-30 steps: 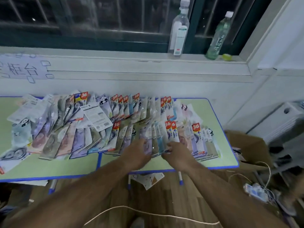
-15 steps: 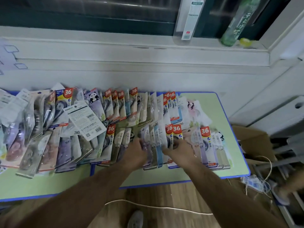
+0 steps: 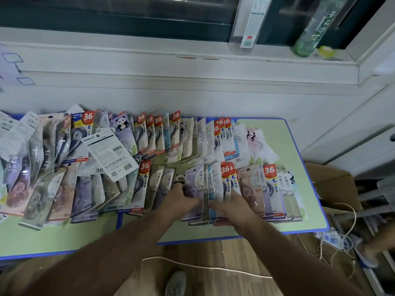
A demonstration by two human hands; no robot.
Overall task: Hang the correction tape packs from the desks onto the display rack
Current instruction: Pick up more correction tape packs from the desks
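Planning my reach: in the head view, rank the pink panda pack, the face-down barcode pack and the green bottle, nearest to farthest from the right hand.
From the right hand, holding packs:
1. Pink panda pack, back row.
2. Face-down barcode pack, leftward.
3. Green bottle, on the windowsill.

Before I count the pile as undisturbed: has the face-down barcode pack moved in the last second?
No. The barcode pack still lies tilted beside the same red 36 tag, left of the desk seam.
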